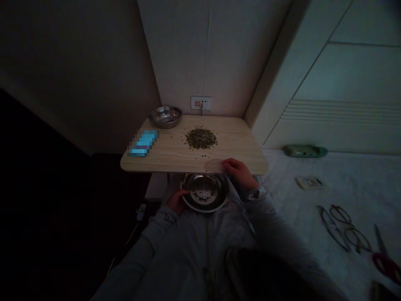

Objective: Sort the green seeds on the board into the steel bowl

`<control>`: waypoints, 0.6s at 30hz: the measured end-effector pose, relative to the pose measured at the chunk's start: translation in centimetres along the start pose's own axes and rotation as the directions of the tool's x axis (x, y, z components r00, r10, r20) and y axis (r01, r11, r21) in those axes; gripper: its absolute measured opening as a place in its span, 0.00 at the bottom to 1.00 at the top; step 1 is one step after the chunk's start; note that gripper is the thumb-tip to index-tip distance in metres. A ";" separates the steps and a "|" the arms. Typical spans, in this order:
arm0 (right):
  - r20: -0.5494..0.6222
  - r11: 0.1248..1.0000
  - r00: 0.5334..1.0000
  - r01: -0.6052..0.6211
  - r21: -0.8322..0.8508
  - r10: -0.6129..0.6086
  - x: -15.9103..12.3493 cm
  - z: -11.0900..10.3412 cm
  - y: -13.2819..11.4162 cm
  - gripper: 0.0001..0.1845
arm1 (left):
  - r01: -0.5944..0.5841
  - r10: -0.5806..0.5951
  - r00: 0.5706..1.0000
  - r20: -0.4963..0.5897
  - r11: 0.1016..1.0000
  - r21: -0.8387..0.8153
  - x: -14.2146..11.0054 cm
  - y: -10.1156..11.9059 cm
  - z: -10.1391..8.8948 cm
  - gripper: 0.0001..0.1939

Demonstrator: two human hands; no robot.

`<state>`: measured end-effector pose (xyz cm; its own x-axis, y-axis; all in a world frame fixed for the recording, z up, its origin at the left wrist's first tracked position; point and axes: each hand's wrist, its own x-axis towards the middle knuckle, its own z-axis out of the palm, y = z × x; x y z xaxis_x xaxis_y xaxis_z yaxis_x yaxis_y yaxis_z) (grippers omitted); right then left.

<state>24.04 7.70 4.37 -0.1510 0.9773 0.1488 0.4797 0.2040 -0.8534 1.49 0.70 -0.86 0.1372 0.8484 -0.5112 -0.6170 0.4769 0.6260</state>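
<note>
My left hand (178, 202) is closed on the left rim of a metal bowl (223, 196) held in my lap, just under the table's near edge. Small dark seeds or grains (203, 195) lie in that bowl. Above it, my right hand (238, 170) pinches a thin, clear, roundish disc (214, 165) at the near edge of the wooden tabletop (233, 129). Beyond the disc, a loose pile of the same dark grains (201, 138) is spread on the wood, with a few stray ones closer to me.
A second metal bowl (166, 118) stands at the table's back left, behind a blurred-out lit phone (143, 143). The wall socket (201, 103) holds a plug. On the white bedding at right lie a green case-like object (305, 151), a small box (310, 182), eyeglasses (352, 230) and red-handled scissors (386, 265).
</note>
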 end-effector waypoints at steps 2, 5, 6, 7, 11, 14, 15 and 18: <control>-0.002 0.999 1.000 0.010 0.035 -0.010 0.6 0.3 -0.4 0.15 | 0.005 -0.005 1.000 -0.021 1.000 0.004 -0.1 0.1 0.1 0.07; -0.031 0.998 0.999 0.036 0.047 -0.035 2.1 1.2 -0.8 0.16 | 0.015 -0.015 0.999 -0.046 1.000 0.009 -0.3 0.2 0.2 0.06; -0.039 0.998 0.998 0.047 0.043 -0.046 2.7 1.6 -0.9 0.16 | 0.008 -0.008 0.999 -0.039 1.000 0.004 -0.3 0.2 0.3 0.06; -0.047 0.998 0.997 0.058 0.034 -0.057 3.3 2.1 -1.0 0.16 | -0.002 0.002 1.000 -0.024 1.000 -0.003 -0.3 0.2 0.3 0.06; -0.069 0.996 0.994 0.087 -0.012 -0.088 5.0 3.6 -1.1 0.16 | -0.028 0.029 1.000 0.010 0.999 -0.028 -0.4 0.1 0.2 0.09; -0.078 0.994 0.992 0.101 -0.043 -0.104 5.3 4.0 -1.1 0.17 | 0.001 -0.002 1.000 -0.022 1.000 -0.024 -0.4 0.1 0.0 0.09; -0.077 0.993 0.991 0.107 -0.051 -0.110 5.3 4.0 -1.1 0.16 | 0.006 -0.007 1.000 -0.030 1.000 -0.022 -0.4 0.0 0.0 0.09; -0.062 0.989 0.990 0.125 -0.076 -0.130 5.1 3.9 -1.1 0.16 | -0.002 0.001 0.999 -0.038 1.000 -0.021 -0.3 0.0 0.1 0.09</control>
<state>19.41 12.25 4.14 -0.1582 0.9440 0.2894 0.5212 0.3288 -0.7875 1.51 0.45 -0.63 0.1070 0.8399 -0.5321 -0.6337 0.4700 0.6144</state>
